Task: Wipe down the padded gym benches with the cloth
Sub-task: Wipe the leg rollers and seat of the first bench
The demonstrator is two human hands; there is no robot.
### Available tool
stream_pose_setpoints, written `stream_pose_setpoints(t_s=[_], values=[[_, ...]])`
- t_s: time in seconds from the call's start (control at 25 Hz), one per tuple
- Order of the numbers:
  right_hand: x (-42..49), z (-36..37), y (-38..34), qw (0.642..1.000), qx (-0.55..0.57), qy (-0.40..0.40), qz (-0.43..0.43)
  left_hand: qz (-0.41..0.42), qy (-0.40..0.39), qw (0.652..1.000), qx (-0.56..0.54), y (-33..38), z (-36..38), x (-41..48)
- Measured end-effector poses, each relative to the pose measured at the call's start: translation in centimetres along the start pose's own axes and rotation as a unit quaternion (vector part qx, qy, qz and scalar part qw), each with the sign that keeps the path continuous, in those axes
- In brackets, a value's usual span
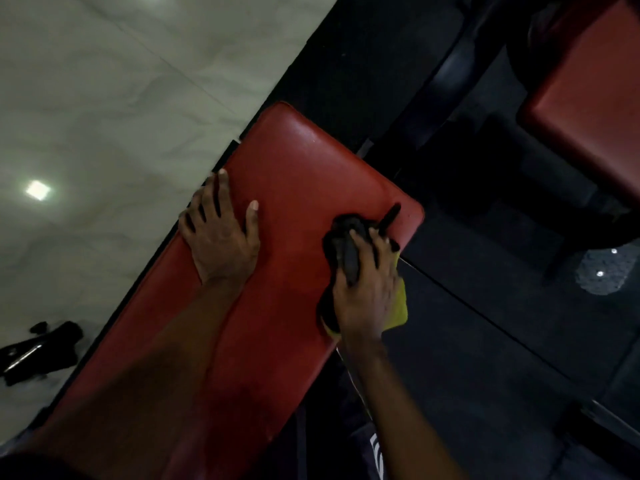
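Right grip [367, 296] clamps the cloth [337, 242] near the desk's [294, 161] 3 o'clock edge. Left grip [221, 237] rests flat, fingers apart, at 9 o'clock.

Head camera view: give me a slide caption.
Left hand flat on the red bench, right hand gripping the cloth at its edge.

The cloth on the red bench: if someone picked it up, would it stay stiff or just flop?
Probably floppy: the cloth is bunched into folds in the right hand, and its yellow corner sticks out past the edge of the bench. It is likely light, since one hand grips all of it. It may slide easily on the glossy padding.
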State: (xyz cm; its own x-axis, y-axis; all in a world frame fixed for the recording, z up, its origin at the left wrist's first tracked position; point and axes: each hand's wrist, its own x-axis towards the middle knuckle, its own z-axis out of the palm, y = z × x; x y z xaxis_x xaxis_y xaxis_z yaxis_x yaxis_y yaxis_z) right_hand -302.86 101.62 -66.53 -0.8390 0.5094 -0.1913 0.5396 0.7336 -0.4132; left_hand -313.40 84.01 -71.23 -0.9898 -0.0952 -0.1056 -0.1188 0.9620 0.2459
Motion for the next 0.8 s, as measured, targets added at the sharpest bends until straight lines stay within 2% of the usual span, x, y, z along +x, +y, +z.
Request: stream_pose_setpoints(t_s=[0.2, 0.32, 0.4, 0.48, 0.64, 0.8], values=[[7.2, -0.4, -0.6, 0.998, 0.028, 0.040, 0.046, -0.002, 0.002, 1.000, 0.007, 0.2, 0.2, 0.0], [3.6, -0.2, 0.7, 0.995, 0.060, 0.062, 0.053, 0.055, 0.011, 0.998, -0.023, 0.5, -0.2, -0.2], [1.0, -0.1, 1.8, 0.986, 0.125, 0.067, 0.091, 0.100, -0.004, 0.993, -0.064, 1.8, -0.4, 0.0], [0.7, -0.2, 2.3, 0.973, 0.170, 0.076, 0.139, 0.105, -0.035, 0.990, -0.091, 3.8, -0.3, 0.2], [5.9, -1.2, 3.2, 0.967, 0.191, 0.111, 0.130, 0.075, -0.048, 0.996, -0.002, 5.9, 0.9, 0.3], [12.4, -4.0, 5.2, 0.966, 0.223, 0.033, 0.123, 0.065, -0.032, 0.997, 0.037, 6.2, 1.3, 0.1]])
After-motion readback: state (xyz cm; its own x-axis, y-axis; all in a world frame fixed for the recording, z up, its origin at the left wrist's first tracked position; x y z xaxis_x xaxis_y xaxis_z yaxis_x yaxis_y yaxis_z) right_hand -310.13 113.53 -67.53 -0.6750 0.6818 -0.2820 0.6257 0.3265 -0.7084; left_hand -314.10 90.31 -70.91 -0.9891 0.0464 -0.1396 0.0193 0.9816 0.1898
